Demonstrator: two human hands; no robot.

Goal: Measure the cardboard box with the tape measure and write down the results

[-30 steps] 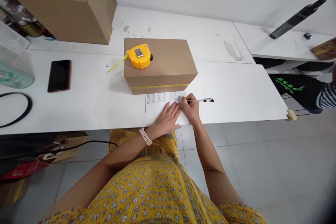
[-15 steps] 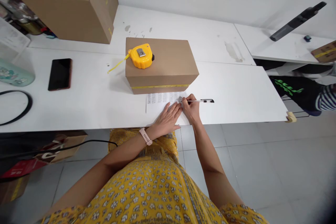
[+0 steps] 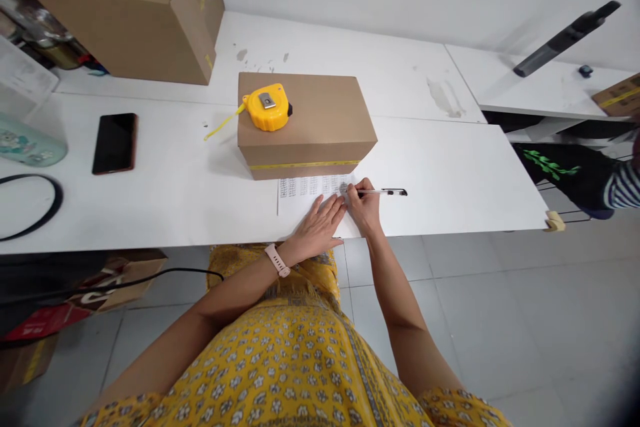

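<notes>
My right hand (image 3: 365,207) grips a clear pen with a black cap (image 3: 395,192), its tip down at the right part of a white sheet of paper (image 3: 290,205). Columns of dark marks cover the paper's upper part. Lying flat with fingers stretched, my left hand (image 3: 318,227) presses on the sheet, its fingertips close to the right hand. Just behind the paper stands a closed cardboard box (image 3: 320,107) with a yellow strip along its front. On the box's left end rests a yellow tape measure (image 3: 269,108), a short length of its blade sticking out to the left.
A phone (image 3: 115,143), a pale green bottle (image 3: 30,141) and a black loop (image 3: 55,200) lie on the left of the white table (image 3: 450,180). Larger cardboard boxes (image 3: 140,20) stand at the back left. A dark cylindrical device (image 3: 565,40) is far right, near another person's striped sleeve (image 3: 623,185).
Both hands stay in nearly the same place, the pen still on the paper. The view has shifted very slightly.
</notes>
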